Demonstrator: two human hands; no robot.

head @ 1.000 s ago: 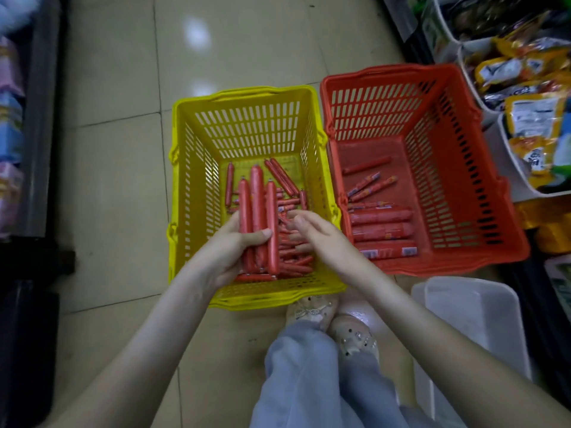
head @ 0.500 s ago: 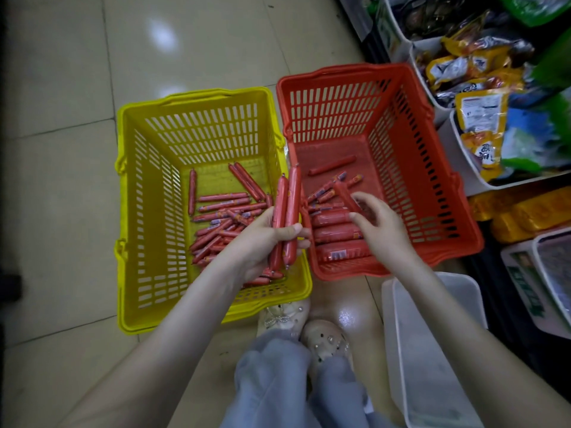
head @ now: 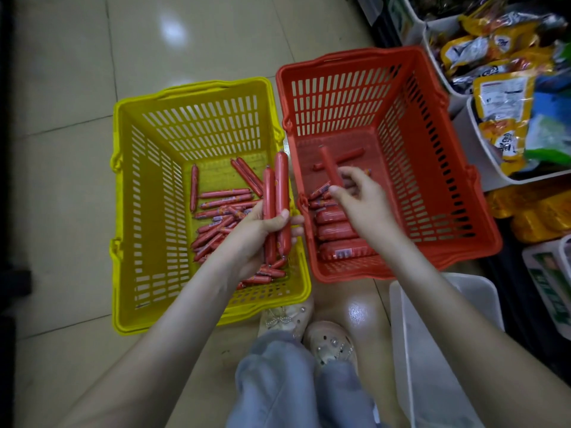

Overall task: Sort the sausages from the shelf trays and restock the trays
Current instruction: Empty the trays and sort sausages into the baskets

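Red film casing, smooth and glossy, is what our left grip (head: pixel 256 239) closes on. Fingers and thumb wrap the lower half of two long sausages (head: pixel 281 193), perhaps with a third hidden behind, standing upright above the palm. Our right grip (head: pixel 364 199) is half curled, thumb and fingertips pinching the near end of a single long sausage (head: pixel 329 166) that points away from it.

Under the left grip lies the yellow basket (head: pixel 129 211), its bottom littered with thin sausages (head: pixel 222 199) just left of the wrist. Below the right grip is the red basket (head: pixel 432 180), with fat sausages (head: pixel 333 231) lined up side by side under the wrist and a few thin ones beyond the fingers.

We judge these light and fairly stiff, yet slick. A bundle held low could fan out or slip, so a mid-length hold, squeezed gently to spare the casing, seems best.

Near the right forearm a white tray (head: pixel 448 335) sits on the floor. Farther right, shelf trays (head: pixel 475 125) carry packets.
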